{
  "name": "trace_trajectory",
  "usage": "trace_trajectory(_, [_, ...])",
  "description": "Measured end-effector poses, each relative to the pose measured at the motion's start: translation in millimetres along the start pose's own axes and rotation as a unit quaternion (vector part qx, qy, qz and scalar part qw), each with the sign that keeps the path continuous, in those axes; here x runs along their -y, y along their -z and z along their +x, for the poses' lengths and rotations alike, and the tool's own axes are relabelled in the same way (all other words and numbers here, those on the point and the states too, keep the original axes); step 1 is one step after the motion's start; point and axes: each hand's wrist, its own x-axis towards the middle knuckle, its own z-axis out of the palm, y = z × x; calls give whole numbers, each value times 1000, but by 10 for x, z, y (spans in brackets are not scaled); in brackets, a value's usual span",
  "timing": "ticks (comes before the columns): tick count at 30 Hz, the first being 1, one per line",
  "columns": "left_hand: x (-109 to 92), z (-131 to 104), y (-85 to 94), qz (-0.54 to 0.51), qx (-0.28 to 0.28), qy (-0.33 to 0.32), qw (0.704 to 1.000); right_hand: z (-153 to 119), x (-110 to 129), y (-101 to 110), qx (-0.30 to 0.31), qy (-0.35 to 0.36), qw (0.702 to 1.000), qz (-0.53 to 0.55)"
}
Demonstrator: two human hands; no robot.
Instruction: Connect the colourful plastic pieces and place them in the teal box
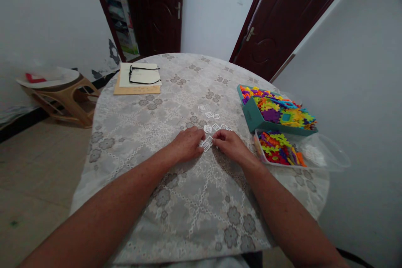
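Between my two hands are small white lattice pieces (207,144), joined or overlapping; I cannot tell which. My left hand (190,144) is closed with its thumb and fingers at their left edge. From the right, my right hand (230,144) pinches their upper right edge between thumb and fingers. Just beyond my fingertips lies another white square piece (207,129), with a tilted one (215,127) beside it. Farther out on the cloth are a lone white piece (201,108) and a pair of white pieces (209,114). My fingers partly hide the held pieces.
A patterned cloth covers the table (188,213). To the right stand a teal box (253,115) of colourful plastic pieces and a clear plastic container (260,150) with more. Glasses (144,82) rest on papers (124,76) at far left. A stool (67,98) stands left.
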Motion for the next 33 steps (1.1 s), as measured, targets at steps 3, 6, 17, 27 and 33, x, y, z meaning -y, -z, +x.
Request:
trace_trajectory(3, [0, 5, 4, 0, 1, -3, 1000, 10, -34, 65, -15, 10, 999, -33])
trace_trajectory(6, [-1, 14, 8, 6, 9, -1, 1000, 9, -55, 143, -27, 14, 995, -99])
trace_trajectory(17, [19, 13, 3, -6, 2, -4, 1000, -34, 71, 28, -27, 36, 991, -125])
trace_trajectory(27, [8, 7, 32, 5, 18, -5, 1000, -12, 34, 66, -6, 0, 999, -44])
trace_trajectory(33, [29, 12, 27, -3, 15, -12, 1000, -17, -3, 149, -47, 31, 985, -163])
